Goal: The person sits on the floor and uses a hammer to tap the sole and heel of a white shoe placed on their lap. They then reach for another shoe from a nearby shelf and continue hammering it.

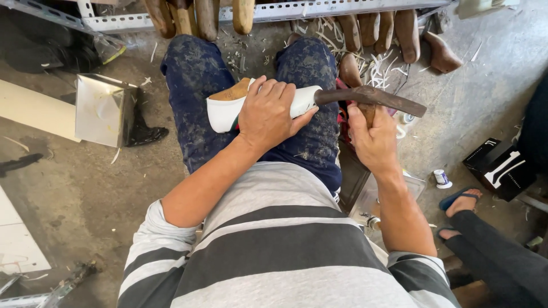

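Note:
A white shoe upper stretched over a wooden last (pixel 224 110) lies across my lap on dark blue trousers. My left hand (pixel 268 111) wraps over its middle and presses it down. My right hand (pixel 374 137) grips the wooden handle of a rusty hammer (pixel 371 98), whose long dark head points left and touches the heel end of the shoe.
Several wooden lasts (pixel 377 31) lean against a metal rack (pixel 319 8) ahead, with wood shavings on the concrete floor. A shiny metal box (pixel 103 108) stands left. At right sit a black box (pixel 499 168), a small white jar (pixel 440 178) and another person's sandalled foot (pixel 462 202).

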